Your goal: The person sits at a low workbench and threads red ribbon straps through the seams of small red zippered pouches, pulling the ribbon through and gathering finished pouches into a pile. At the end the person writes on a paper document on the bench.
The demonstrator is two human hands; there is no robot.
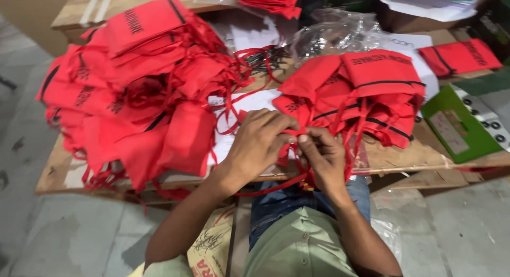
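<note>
Step — both hands, left hand [258, 144] and right hand [322, 156], are pinching a red drawstring [291, 148] at centre frame; next seemingly needing a steady pull | red pouches [366, 91] are lying on the desk [419, 154]

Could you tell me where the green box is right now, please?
In the head view, the green box lies at the table's right edge, just right of the smaller red bag pile.
</note>
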